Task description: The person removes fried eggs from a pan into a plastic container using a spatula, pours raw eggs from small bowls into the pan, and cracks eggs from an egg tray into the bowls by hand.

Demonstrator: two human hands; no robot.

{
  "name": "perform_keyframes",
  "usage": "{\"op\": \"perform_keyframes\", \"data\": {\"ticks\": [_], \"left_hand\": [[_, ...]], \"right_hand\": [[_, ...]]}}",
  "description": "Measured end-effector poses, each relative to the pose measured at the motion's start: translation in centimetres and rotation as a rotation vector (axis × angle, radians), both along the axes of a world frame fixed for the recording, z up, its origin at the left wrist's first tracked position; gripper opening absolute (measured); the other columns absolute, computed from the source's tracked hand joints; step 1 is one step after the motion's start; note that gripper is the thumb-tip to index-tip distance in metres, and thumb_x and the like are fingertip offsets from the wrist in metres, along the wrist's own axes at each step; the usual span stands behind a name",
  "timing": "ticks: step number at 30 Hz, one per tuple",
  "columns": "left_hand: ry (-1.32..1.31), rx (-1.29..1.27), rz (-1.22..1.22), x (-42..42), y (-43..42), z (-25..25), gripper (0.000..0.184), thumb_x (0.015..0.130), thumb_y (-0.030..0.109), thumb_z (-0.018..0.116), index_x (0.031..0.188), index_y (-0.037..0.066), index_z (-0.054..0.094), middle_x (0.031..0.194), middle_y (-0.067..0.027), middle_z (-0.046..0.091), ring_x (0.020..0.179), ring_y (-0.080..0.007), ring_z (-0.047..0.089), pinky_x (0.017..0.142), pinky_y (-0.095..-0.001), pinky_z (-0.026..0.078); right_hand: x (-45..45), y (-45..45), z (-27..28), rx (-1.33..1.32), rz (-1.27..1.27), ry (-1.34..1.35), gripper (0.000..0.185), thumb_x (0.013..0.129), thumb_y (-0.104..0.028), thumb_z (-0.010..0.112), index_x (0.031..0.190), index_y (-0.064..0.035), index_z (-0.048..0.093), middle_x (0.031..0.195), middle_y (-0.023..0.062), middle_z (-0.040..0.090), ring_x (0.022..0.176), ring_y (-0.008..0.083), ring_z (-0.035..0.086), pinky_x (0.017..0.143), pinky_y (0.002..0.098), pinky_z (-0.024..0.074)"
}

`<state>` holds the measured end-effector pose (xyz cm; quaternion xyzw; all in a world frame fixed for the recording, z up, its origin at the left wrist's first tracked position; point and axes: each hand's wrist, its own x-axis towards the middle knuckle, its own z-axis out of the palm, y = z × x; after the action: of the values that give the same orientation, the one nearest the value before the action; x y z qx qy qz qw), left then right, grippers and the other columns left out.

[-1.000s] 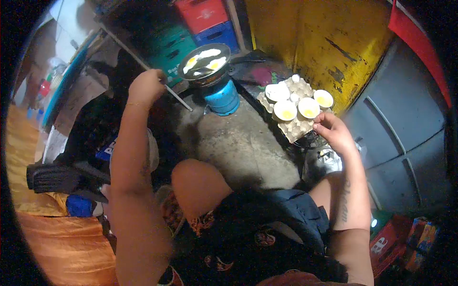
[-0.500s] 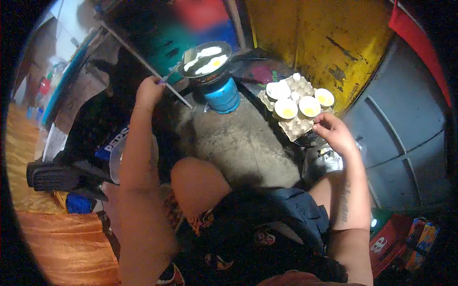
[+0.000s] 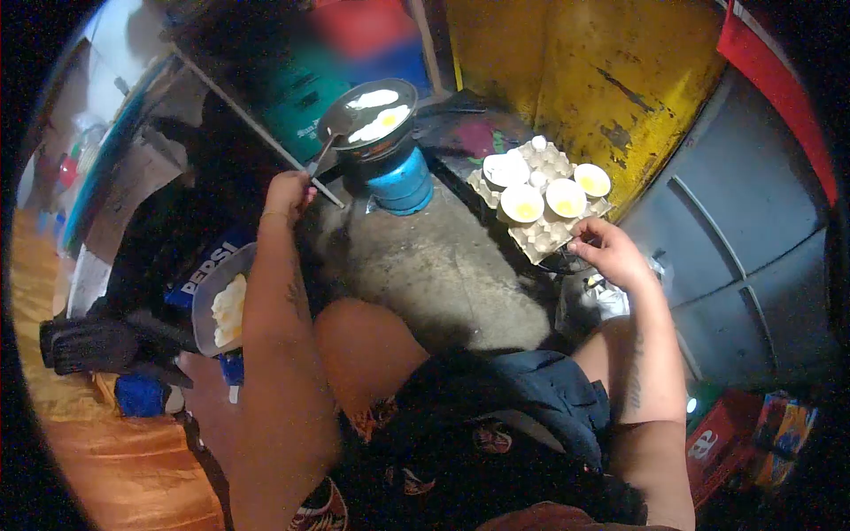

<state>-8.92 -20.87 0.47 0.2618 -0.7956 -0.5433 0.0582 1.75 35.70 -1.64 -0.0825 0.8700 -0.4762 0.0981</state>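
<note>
**Spatula held at the pan's left edge, egg patches reduced to two**

The spatula (image 3: 324, 150) is gripped in the left hand (image 3: 290, 195), with the fingers closed round its handle and its blade reaching the left edge of the pan (image 3: 332, 111). Half a second ago the hand was held farther up the view; it has since been lowered and brought slightly inward. Two patches of fried egg (image 3: 381, 125) are now seen in the pan, one toward the far edge and one, with a yolk showing, toward the near edge. A second ago another, with its own yolk, was seen by the left edge. The pan is carried on a blue gas stove (image 3: 400, 184).

More of the plastic tub (image 3: 205, 305) has been uncovered beside the left forearm, and white and yellow food (image 3: 232, 308) is seen inside.

The left arm is stretched forward. The right arm is bent, and the right hand (image 3: 615, 255) is kept at the near right edge of the egg tray (image 3: 540, 243), thumb and fingers drawn narrow; whether the cardboard is pinched cannot be told. Bowls (image 3: 522, 204) are carried on the tray.
</note>
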Motion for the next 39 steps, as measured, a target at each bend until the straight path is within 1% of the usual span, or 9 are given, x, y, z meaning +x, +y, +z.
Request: {"op": "perform_keyframes", "data": {"ticks": [7, 11, 14, 17, 23, 29, 32, 35, 39], "left_hand": [[-0.026, 0.164, -0.066, -0.4, -1.1, 0.0, 0.018, 0.096, 0.018, 0.049, 0.094, 0.003, 0.059, 0.071, -0.0065, 0.063, 0.049, -0.0111, 0.051, 0.041, -0.0240, 0.041], [0.000, 0.289, -0.112, 0.3, -0.5, 0.8, 0.019, 0.096, 0.019, 0.050, 0.092, 0.002, 0.059, 0.071, -0.0061, 0.062, 0.049, -0.0105, 0.051, 0.040, -0.0226, 0.040], [0.050, 0.227, -0.135, 1.7, 1.1, 2.3, 0.019, 0.096, 0.020, 0.052, 0.093, 0.003, 0.059, 0.070, -0.0057, 0.062, 0.049, -0.0101, 0.051, 0.039, -0.0223, 0.039], [0.052, 0.085, -0.179, 2.4, 2.1, 3.3, 0.019, 0.096, 0.021, 0.054, 0.094, 0.002, 0.060, 0.070, -0.0050, 0.061, 0.049, -0.0092, 0.052, 0.038, -0.0224, 0.038], [0.183, -0.236, -0.184, 2.6, 3.6, 3.6, 0.027, 0.093, 0.022, 0.058, 0.105, -0.001, 0.066, 0.074, -0.0070, 0.065, 0.059, -0.0132, 0.060, 0.052, -0.0280, 0.048], [0.184, -0.795, -0.147, -0.5, 0.0, 0.0, 0.029, 0.089, 0.022, 0.062, 0.101, -0.003, 0.068, 0.078, -0.0130, 0.068, 0.064, -0.0203, 0.063, 0.064, -0.0367, 0.051], [0.142, -0.710, -0.119, 0.1, 1.1, 0.2, 0.029, 0.090, 0.023, 0.060, 0.100, -0.003, 0.068, 0.077, -0.0130, 0.067, 0.064, -0.0219, 0.063, 0.064, -0.0379, 0.051], [0.091, -0.404, -0.096, -1.3, 0.0, -1.5, 0.027, 0.093, 0.022, 0.057, 0.095, -0.003, 0.067, 0.073, -0.0101, 0.065, 0.060, -0.0188, 0.061, 0.058, -0.0351, 0.050], [0.037, -0.034, -0.071, 0.0, 2.3, 0.2, 0.024, 0.097, 0.022, 0.053, 0.089, 0.002, 0.062, 0.067, -0.0050, 0.060, 0.054, -0.0120, 0.054, 0.048, -0.0278, 0.045]], "right_hand": [[-0.2, -0.4, -0.4, -0.014, 0.054, -0.009, 0.027, 0.084, -0.019, 0.072, 0.103, -0.0033, 0.062, 0.087, 0.0040, 0.063, 0.081, 0.0138, 0.056, 0.076, 0.0304, 0.0481], [0.2, -1.0, 0.7, 0.014, 0.077, -0.023, 0.025, 0.085, -0.014, 0.071, 0.105, -0.0028, 0.059, 0.088, -0.0010, 0.058, 0.082, 0.0088, 0.053, 0.075, 0.0258, 0.0464], [0.4, -1.3, 1.2, 0.041, 0.101, -0.001, 0.025, 0.085, -0.014, 0.071, 0.105, -0.0027, 0.059, 0.089, -0.0001, 0.060, 0.083, 0.0098, 0.054, 0.076, 0.0264, 0.0466], [0.3, -1.2, 1.2, 0.041, 0.115, -0.006, 0.025, 0.086, -0.013, 0.071, 0.105, -0.0025, 0.059, 0.090, 0.0006, 0.060, 0.085, 0.0105, 0.054, 0.077, 0.0271, 0.0468], [0.5, -1.1, 1.2, 0.007, 0.129, -0.014, 0.025, 0.086, -0.013, 0.071, 0.105, -0.0026, 0.059, 0.090, 0.0012, 0.061, 0.087, 0.0116, 0.056, 0.080, 0.0283, 0.0474], [1.0, -1.0, 1.8, 0.030, 0.144, -0.004, 0.027, 0.086, -0.014, 0.070, 0.108, -0.0032, 0.060, 0.093, 0.0027, 0.063, 0.088, 0.0127, 0.057, 0.080, 0.0293, 0.0482], [1.1, -0.7, 1.8, 0.056, 0.156, 0.004, 0.028, 0.086, -0.015, 0.070, 0.109, -0.0033, 0.060, 0.094, 0.0033, 0.063, 0.089, 0.0129, 0.058, 0.079, 0.0296, 0.0486], [1.1, -0.6, 1.8, 0.056, 0.157, 0.000, 0.029, 0.086, -0.016, 0.071, 0.109, -0.0030, 0.060, 0.094, 0.0056, 0.064, 0.089, 0.0152, 0.060, 0.080, 0.0308, 0.0493], [1.1, -0.3, 1.4, 0.024, 0.149, -0.013, 0.030, 0.085, -0.018, 0.072, 0.108, -0.0023, 0.060, 0.093, 0.0103, 0.066, 0.090, 0.0196, 0.063, 0.083, 0.0330, 0.0502]]}}
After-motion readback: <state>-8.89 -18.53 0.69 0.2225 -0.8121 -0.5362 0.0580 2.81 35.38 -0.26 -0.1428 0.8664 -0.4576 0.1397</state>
